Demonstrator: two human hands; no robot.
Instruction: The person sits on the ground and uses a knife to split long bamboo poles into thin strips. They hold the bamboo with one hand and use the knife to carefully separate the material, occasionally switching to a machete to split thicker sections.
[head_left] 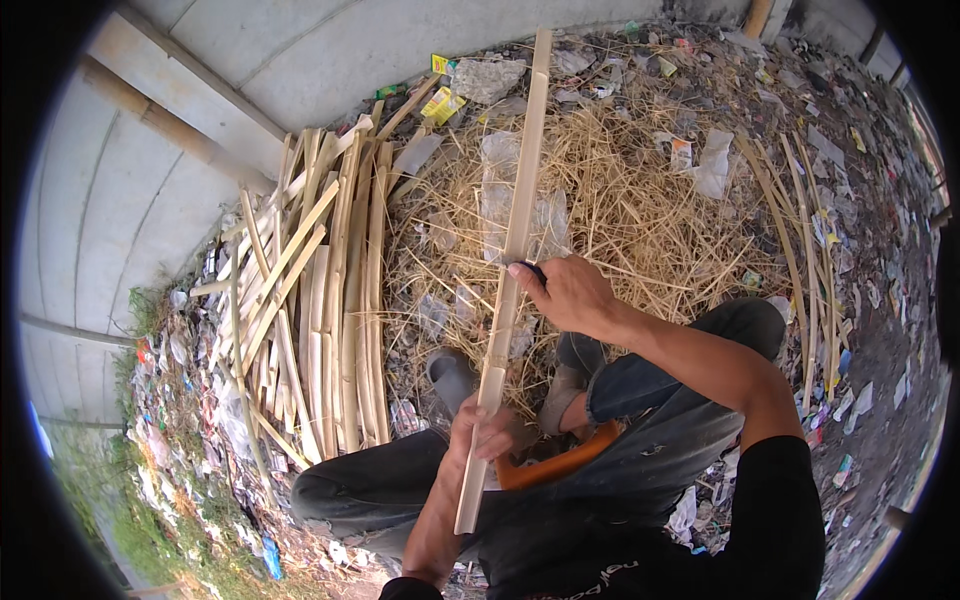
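Note:
A long split bamboo strip [525, 180] runs upright and slightly tilted in front of me, from my lap toward the far wall. My left hand [480, 430] is closed around its lower part, the fingers slightly blurred. My right hand [570, 290] is closed at the strip's middle, with the thumb lying along it. A small dark tool [538, 271] shows within the right hand's grip, pressed against the strip's edge. Any blade is hidden.
A heap of split bamboo strips [345, 300] lies at the left, beside the pale wall [290, 60]. Bamboo shavings [630, 200] cover the ground ahead. More thin strips [805, 250] lie at the right among scattered litter. An orange curved piece [560, 462] shows between my legs.

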